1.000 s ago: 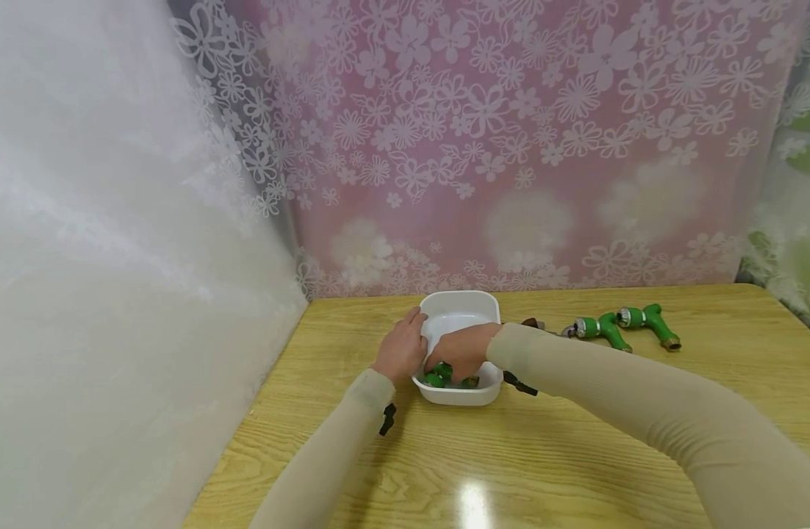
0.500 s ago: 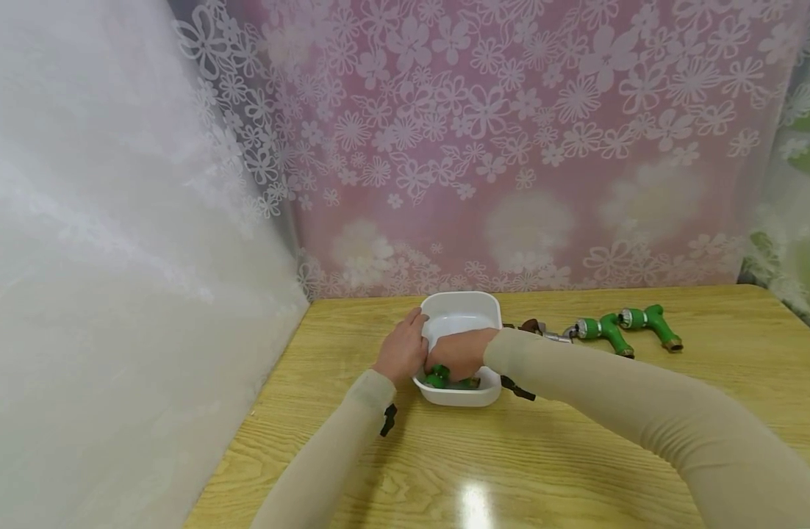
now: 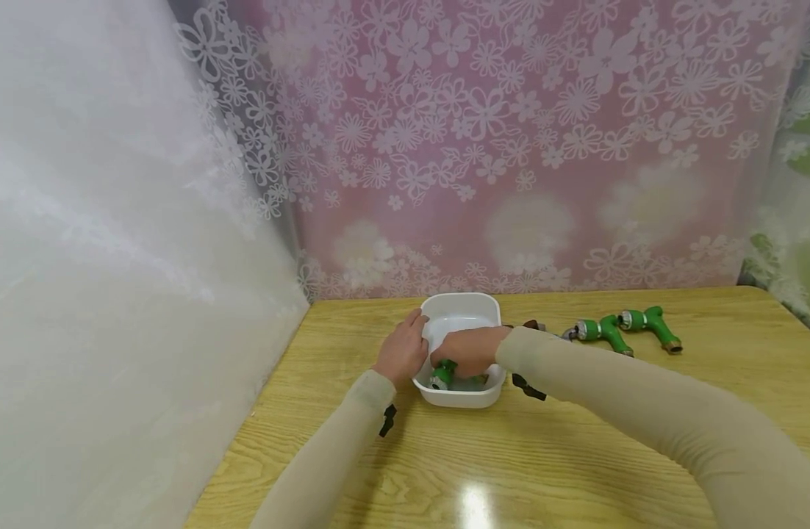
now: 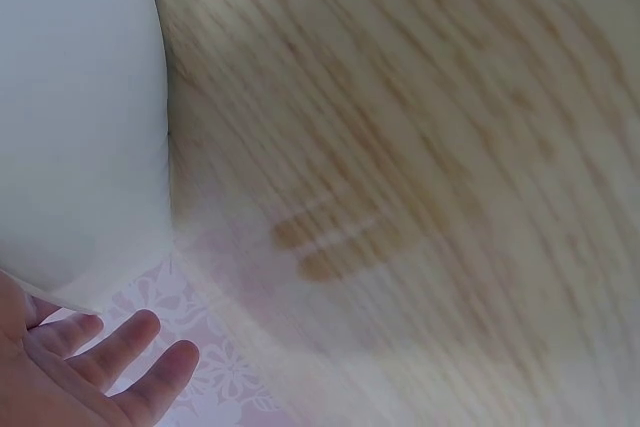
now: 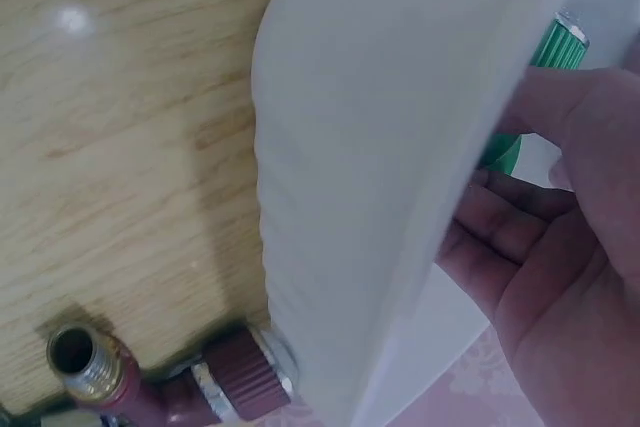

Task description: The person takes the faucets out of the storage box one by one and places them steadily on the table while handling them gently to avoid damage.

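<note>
A white plastic basin (image 3: 459,400) stands near the table's back edge in the head view. My left hand (image 3: 402,348) holds its left rim, several fingers reaching out past the basin's outer side in the left wrist view. Inside the basin, my right hand (image 3: 472,351) grips a green tap (image 3: 442,375) low near the front wall. Its ribbed green knob with a silver ring (image 5: 562,43) shows beyond the thumb in the right wrist view; my fingers and the basin wall hide much of its body.
Right of the basin lies a dark red tap (image 5: 150,395) with a threaded metal end. Further right are two green taps, one (image 3: 606,332) beside the other (image 3: 653,323). A floral curtain (image 3: 511,147) hangs behind the table (image 3: 511,455).
My right hand has shifted slightly right within the basin, and the green tap has turned so its knob end points more toward the front. The left hand stays on the rim.
</note>
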A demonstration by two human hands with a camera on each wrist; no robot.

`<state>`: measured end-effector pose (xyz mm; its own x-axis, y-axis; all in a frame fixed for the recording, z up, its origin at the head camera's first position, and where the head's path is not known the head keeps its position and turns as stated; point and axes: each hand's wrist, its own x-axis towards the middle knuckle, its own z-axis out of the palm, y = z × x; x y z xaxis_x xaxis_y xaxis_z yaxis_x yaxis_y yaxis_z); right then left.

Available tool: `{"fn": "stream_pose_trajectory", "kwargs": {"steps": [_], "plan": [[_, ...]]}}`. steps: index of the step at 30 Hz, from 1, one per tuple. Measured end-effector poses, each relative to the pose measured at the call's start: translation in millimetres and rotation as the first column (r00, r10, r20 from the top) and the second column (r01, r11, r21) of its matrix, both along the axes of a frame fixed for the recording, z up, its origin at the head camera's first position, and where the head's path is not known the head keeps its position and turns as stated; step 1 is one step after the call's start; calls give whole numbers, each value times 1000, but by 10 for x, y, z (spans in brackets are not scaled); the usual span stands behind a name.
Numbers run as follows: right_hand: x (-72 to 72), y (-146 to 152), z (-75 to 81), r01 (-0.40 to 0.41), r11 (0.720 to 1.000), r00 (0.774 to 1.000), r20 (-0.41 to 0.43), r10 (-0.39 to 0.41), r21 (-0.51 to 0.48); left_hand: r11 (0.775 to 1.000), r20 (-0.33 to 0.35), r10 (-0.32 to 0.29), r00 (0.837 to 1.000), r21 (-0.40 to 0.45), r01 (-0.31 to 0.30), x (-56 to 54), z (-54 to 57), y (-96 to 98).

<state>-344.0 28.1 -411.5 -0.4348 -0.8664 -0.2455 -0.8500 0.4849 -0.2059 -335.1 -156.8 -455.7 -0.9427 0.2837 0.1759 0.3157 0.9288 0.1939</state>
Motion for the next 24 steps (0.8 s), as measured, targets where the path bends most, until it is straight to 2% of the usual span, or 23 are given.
{"fn": "stream_pose_trajectory", "kwargs": {"steps": [7, 14, 20, 24], "plan": [[-4, 102, 103, 20, 1000, 1000, 5, -20, 11, 1000, 0, -1, 1000, -8, 1, -3, -11, 0], [-27, 179, 201, 25, 1000, 999, -30, -25, -18, 1000, 7, 4, 1000, 3, -4, -16, -29, -4], [-17, 279, 356, 49, 998, 999, 3, -49, -43, 1000, 21, 14, 1000, 13, -14, -5, -10, 13], [-12, 380, 442, 59, 997, 998, -19, -60, -51, 1000, 17, 18, 1000, 20, -18, 6, 0, 25]]}}
